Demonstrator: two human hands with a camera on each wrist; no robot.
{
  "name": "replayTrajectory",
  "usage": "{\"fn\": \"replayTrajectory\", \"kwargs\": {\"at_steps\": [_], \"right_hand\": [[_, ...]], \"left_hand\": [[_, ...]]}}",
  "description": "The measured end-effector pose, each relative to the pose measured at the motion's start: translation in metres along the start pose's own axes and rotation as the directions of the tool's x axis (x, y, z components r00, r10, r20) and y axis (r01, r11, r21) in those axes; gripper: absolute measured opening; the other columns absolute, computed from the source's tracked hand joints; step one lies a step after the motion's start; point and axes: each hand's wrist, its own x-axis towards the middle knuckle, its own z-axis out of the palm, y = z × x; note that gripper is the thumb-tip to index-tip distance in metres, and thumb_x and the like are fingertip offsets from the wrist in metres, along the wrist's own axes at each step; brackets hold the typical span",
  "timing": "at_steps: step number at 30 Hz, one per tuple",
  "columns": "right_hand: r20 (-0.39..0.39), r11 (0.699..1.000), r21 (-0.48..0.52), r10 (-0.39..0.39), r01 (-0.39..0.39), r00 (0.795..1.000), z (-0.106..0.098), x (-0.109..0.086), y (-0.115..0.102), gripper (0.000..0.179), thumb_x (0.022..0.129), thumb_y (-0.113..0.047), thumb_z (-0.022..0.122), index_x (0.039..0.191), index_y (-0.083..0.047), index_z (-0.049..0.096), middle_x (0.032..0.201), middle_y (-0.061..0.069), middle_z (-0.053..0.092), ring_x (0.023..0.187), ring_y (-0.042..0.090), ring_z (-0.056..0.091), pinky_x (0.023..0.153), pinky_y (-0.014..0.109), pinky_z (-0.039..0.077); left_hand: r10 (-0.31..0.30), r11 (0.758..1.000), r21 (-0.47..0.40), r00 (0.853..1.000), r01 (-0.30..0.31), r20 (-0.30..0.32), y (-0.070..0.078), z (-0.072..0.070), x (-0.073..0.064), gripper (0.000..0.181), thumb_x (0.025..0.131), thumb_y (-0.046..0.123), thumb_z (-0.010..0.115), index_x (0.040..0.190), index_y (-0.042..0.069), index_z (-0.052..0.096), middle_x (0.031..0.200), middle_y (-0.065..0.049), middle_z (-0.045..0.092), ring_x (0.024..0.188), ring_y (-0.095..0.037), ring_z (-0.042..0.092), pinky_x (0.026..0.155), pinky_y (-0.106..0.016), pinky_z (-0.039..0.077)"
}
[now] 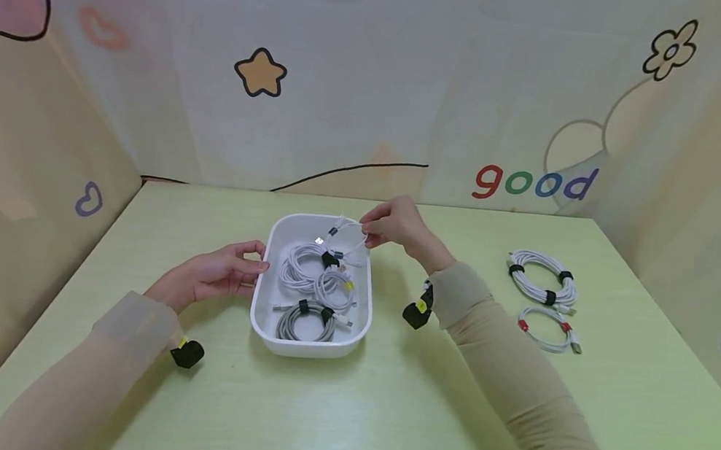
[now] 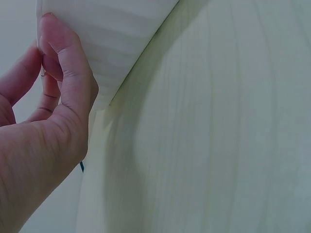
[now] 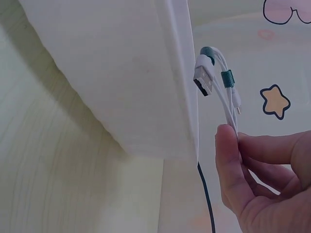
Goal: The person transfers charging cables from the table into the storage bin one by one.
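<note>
A white plastic tray (image 1: 306, 350) stands on the table, with several coiled cables inside. My left hand (image 1: 223, 274) grips its left side, thumb at the rim and fingers along the outside wall. Over the tray's far right corner, my right hand (image 1: 402, 228) pinches a small coiled white USB cable (image 3: 227, 102) between thumb and fingers. Dark green ties bind that cable, and its USB plug (image 3: 204, 80) points down. In the tray lie a larger white cable (image 1: 288, 270) with a black tie, a small white cable (image 1: 321, 288) with a yellow tag, and a grey cable (image 1: 285, 325).
Right of the tray on the table (image 1: 313, 425) lie a white cable coil (image 1: 538, 258) with black ties and a smaller coil (image 1: 542, 344) with red ties. A printed cloth (image 1: 361, 93) hangs behind the table. Small black devices (image 1: 187, 354) hang at both wrists.
</note>
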Motion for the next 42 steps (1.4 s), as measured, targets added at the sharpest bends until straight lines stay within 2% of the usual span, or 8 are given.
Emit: {"fn": "replayTrajectory", "kwargs": {"at_steps": [10,14,21,27,31,35,39,42], "right_hand": [[0.022,0.999,0.040,-0.015,0.014,1.000,0.018,0.001,-0.010,0.025,0.088,0.003,0.065,0.111,0.013,0.064,0.104,0.031,0.066,0.052,0.010,0.062,0.084,0.045,0.057],[0.013,0.999,0.041,-0.032,0.031,0.999,0.024,0.002,-0.011,0.022,0.089,0.000,0.064,0.108,0.011,0.066,0.103,0.031,0.067,0.055,0.012,0.064,0.088,0.049,0.055],[-0.074,0.973,-0.193,-0.139,0.122,0.988,0.024,-0.005,-0.011,0.028,0.095,-0.020,0.061,0.107,0.004,0.068,0.098,0.022,0.071,0.076,0.028,0.070,0.068,0.032,0.059],[-0.173,0.954,-0.248,-0.212,0.166,0.962,0.002,-0.013,-0.001,0.025,0.096,-0.022,0.058,0.101,0.001,0.068,0.090,0.018,0.070,0.070,0.025,0.067,0.057,0.023,0.055],[-0.251,0.903,-0.395,-0.281,0.167,0.926,-0.021,-0.020,0.014,0.024,0.095,-0.021,0.057,0.097,-0.001,0.070,0.086,0.015,0.070,0.069,0.022,0.063,0.059,0.025,0.050],[-0.303,0.834,-0.540,-0.313,0.109,0.900,-0.051,-0.026,0.034,0.026,0.096,-0.020,0.055,0.097,0.000,0.072,0.087,0.015,0.070,0.072,0.024,0.060,0.065,0.033,0.049],[-0.337,0.801,-0.598,-0.291,0.035,0.896,-0.086,-0.033,0.054,0.029,0.097,-0.021,0.053,0.097,0.002,0.070,0.088,0.019,0.070,0.073,0.029,0.061,0.067,0.038,0.051],[-0.370,0.781,-0.625,-0.279,-0.015,0.886,-0.111,-0.041,0.069,0.030,0.097,-0.019,0.052,0.087,0.003,0.069,0.076,0.017,0.066,0.065,0.027,0.057,0.059,0.035,0.046]], "left_hand": [[-0.014,1.000,-0.010,1.000,0.014,-0.002,-0.002,0.001,0.001,0.013,0.100,0.004,0.047,0.098,0.016,0.048,0.094,-0.001,0.059,0.082,-0.014,0.064,0.074,-0.030,0.057],[-0.013,1.000,-0.011,1.000,0.013,-0.007,-0.002,0.001,0.001,0.012,0.099,0.004,0.048,0.099,0.016,0.048,0.094,-0.001,0.059,0.082,-0.014,0.063,0.074,-0.029,0.057],[-0.007,1.000,-0.013,1.000,0.007,-0.004,-0.003,0.001,0.001,0.014,0.100,0.003,0.046,0.098,0.016,0.049,0.093,0.000,0.059,0.082,-0.013,0.064,0.075,-0.029,0.057],[-0.003,1.000,-0.012,1.000,0.003,-0.006,-0.003,-0.001,0.001,0.013,0.100,0.003,0.046,0.098,0.016,0.048,0.094,-0.001,0.059,0.082,-0.013,0.064,0.074,-0.029,0.057],[-0.001,1.000,-0.011,1.000,0.001,-0.006,-0.003,-0.001,0.001,0.014,0.100,0.003,0.046,0.098,0.016,0.048,0.095,-0.001,0.059,0.081,-0.013,0.064,0.074,-0.029,0.057],[-0.001,1.000,-0.014,1.000,0.001,-0.004,-0.002,-0.001,0.001,0.014,0.100,0.003,0.046,0.098,0.016,0.049,0.095,-0.001,0.059,0.082,-0.013,0.064,0.074,-0.029,0.057],[-0.003,1.000,-0.016,1.000,0.003,-0.008,-0.002,-0.001,0.000,0.014,0.100,0.002,0.046,0.098,0.016,0.049,0.096,-0.001,0.059,0.083,-0.013,0.064,0.075,-0.029,0.057],[-0.001,1.000,-0.015,1.000,0.001,-0.003,-0.002,-0.001,0.000,0.014,0.100,0.002,0.046,0.098,0.016,0.049,0.095,-0.001,0.059,0.083,-0.013,0.064,0.075,-0.029,0.057]]}}
